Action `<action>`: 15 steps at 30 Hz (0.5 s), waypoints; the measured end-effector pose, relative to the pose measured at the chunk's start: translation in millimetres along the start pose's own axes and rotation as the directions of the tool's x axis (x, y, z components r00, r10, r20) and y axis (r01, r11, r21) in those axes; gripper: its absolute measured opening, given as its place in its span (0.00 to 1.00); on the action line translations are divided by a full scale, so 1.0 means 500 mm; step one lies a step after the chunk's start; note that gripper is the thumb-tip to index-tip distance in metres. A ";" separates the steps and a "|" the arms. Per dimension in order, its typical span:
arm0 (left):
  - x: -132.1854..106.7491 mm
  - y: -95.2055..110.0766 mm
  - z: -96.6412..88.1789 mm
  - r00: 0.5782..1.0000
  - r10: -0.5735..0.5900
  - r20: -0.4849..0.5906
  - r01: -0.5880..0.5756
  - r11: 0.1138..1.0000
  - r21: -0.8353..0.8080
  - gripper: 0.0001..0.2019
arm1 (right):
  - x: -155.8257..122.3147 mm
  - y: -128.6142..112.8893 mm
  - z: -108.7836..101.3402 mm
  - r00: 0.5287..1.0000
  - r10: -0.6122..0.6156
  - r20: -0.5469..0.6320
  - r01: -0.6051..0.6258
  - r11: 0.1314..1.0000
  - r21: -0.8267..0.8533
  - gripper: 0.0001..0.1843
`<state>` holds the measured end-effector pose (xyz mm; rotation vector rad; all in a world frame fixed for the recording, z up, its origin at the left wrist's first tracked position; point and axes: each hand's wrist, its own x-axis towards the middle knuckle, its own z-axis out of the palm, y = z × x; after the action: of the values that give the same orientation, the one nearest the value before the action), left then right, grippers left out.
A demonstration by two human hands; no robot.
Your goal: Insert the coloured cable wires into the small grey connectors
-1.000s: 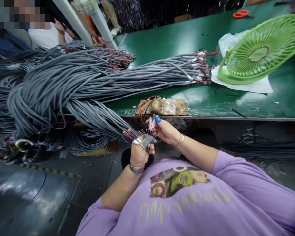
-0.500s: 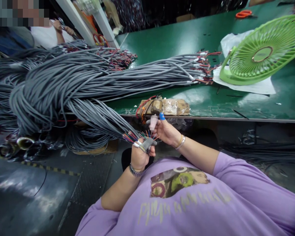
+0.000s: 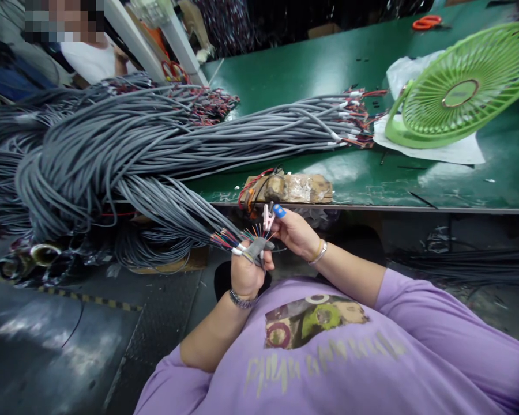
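My left hand (image 3: 247, 275), with grey coverings on its fingers, is closed around the fanned-out coloured wires (image 3: 259, 231) at a grey cable's end. My right hand (image 3: 300, 235) is just to the right, a blue cover on its thumb. Between its thumb and fingers it pinches a small pale pink clip (image 3: 269, 218), shaped like a clothes peg with a dark tip. The clip is upright, right above the wire tips; whether it touches them I cannot tell. Other grey cables (image 3: 185, 204) run down from the bench to my left hand, their stripped ends beside it.
A large heap of grey cables (image 3: 90, 132) covers the left of the green bench (image 3: 294, 75). A taped wooden block (image 3: 311, 188) lies at the front edge. On the right are a green fan (image 3: 462, 92) and orange-handled scissors (image 3: 427, 23). A person (image 3: 89, 60) is at the far left.
The pink clip has turned in my right hand and its two arms now show clearly. My right thumb has shifted slightly left. The left hand keeps its hold on the wires.
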<state>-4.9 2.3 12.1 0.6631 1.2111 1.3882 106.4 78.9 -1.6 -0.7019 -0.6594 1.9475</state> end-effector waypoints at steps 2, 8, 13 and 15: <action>0.000 -0.002 0.001 1.000 -0.004 -0.006 0.004 1.000 0.003 0.15 | 0.001 0.007 -0.003 0.990 -0.129 -0.065 0.124 0.989 -0.080 0.25; 0.001 -0.006 0.004 0.998 -0.033 -0.046 0.034 0.999 0.006 0.16 | 0.016 0.016 -0.006 0.999 0.027 0.036 -0.028 1.000 0.015 0.26; 0.001 -0.008 0.006 0.998 -0.049 -0.049 0.050 0.999 0.020 0.16 | 0.024 0.010 0.007 0.986 0.159 0.054 -0.166 0.972 0.167 0.23; 0.000 -0.008 0.007 0.998 -0.043 -0.051 0.044 0.999 0.019 0.16 | 0.024 0.007 0.011 0.982 0.188 0.034 -0.191 0.959 0.208 0.23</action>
<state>-0.4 2.9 9.6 0.6147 1.2740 1.3651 95.6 87.3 -3.0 -0.6382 -0.3965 2.1626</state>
